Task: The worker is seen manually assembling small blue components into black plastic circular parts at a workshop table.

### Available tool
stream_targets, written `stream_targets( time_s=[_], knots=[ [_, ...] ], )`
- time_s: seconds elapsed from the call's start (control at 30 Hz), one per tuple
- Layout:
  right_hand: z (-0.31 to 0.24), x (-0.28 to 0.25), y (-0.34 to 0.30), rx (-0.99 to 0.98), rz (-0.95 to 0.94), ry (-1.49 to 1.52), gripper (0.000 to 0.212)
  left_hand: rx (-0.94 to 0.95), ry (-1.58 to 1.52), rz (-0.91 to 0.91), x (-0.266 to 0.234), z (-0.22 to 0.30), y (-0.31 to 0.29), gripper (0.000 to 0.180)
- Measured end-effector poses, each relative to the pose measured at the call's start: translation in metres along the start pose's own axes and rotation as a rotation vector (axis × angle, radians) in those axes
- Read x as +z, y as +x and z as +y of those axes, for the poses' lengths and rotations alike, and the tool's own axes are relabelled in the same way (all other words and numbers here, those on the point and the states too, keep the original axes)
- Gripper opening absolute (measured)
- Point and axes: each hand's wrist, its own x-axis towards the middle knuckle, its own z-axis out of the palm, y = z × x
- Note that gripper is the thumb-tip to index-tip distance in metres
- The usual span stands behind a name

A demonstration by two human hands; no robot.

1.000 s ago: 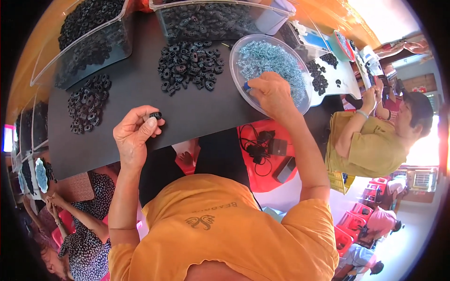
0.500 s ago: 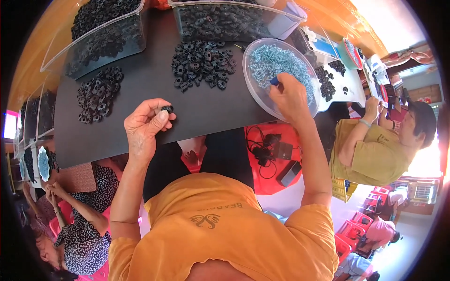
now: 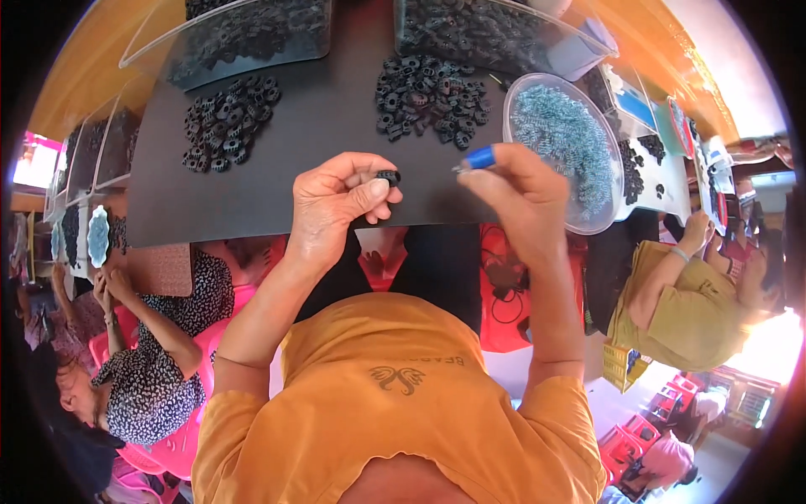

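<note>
My left hand [image 3: 332, 202] pinches a small black plastic part [image 3: 389, 177] between thumb and fingertips, above the table's near edge. My right hand [image 3: 529, 189] is closed around a short blue handheld piece [image 3: 480, 157]. A small metallic tip shows at its end, pointing toward the left hand; motion blur hides its exact shape. To the right of that hand stands a round clear dish [image 3: 510, 118] of small silvery-blue coil springs [image 3: 558, 126]. Loose black parts lie in two piles: one in the middle [image 3: 432, 105], one at the left [image 3: 222, 126].
Two clear bins, left [image 3: 252, 46] and right [image 3: 470, 42], hold more black parts at the back of the dark table [image 3: 327, 101]. Co-workers sit on both sides: one in olive [image 3: 684, 302], another in a patterned top [image 3: 159, 391]. A red stool [image 3: 504, 328] with cables stands below.
My right hand has come out of the spring dish and moved left, toward my left hand. The left hand still pinches the black part. The whole view has shifted.
</note>
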Motion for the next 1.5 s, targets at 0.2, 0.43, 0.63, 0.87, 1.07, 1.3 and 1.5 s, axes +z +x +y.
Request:
stream_targets(
  time_s=[0.2,0.43,0.63,0.87,1.07,1.3,1.5],
  knots=[
    [0.004,0.033,0.006,0.031,-0.159,0.214,0.012,0.01,-0.045,-0.007,0.002,-0.004,-0.008,0.016],
    [0.009,0.037,0.004,0.099,-0.215,0.264,0.012,0.012,-0.105,-0.021,-0.002,-0.011,-0.009,0.017],
    [0.005,0.046,0.005,0.139,-0.255,0.389,0.01,0.023,-0.14,-0.012,-0.001,-0.013,-0.009,0.017],
    [0.012,0.052,0.008,0.278,-0.232,0.467,0.011,0.034,-0.118,-0.002,0.001,-0.014,-0.008,0.016],
    [0.017,0.056,0.008,0.185,-0.037,0.257,0.011,0.026,-0.175,0.065,-0.007,-0.005,-0.006,0.016],
    [0.037,0.061,0.042,-0.485,0.159,-0.563,0.018,0.114,-0.125,0.098,-0.02,-0.005,0.001,0.016],
    [0.049,0.065,0.051,-0.661,0.06,-0.85,0.013,0.138,-0.156,0.078,-0.025,-0.009,0.0,0.019]
  ],
)
